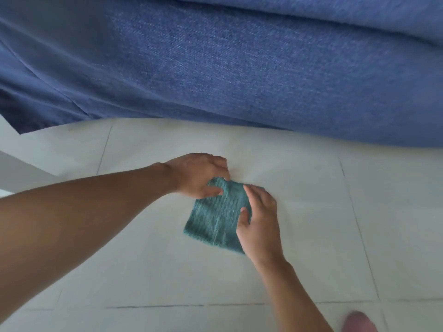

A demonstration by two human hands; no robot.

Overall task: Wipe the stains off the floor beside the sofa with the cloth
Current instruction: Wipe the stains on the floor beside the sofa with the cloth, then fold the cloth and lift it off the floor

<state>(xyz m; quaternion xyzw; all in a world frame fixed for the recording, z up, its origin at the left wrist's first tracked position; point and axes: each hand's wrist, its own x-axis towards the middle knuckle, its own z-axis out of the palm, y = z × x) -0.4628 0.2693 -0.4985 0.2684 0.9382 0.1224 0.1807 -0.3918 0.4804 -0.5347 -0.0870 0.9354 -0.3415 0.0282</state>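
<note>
teal ribbed cloth [217, 218], folded to a rough square, lies flat on the pale tiled floor [311, 224], near the lower edge of the blue fabric sofa [239, 68] but apart from it. left hand [199, 174] is closed in a pinch on the cloth's far corner, thumb and fingertips meeting on the fabric. right hand [260, 226] lies along the cloth's right edge, fingers loosely curled, thumb pressing the top surface; whether it grips the edge cannot be told. both forearms bare. no stain can be made out on the tiles; picture slightly blurred
</note>
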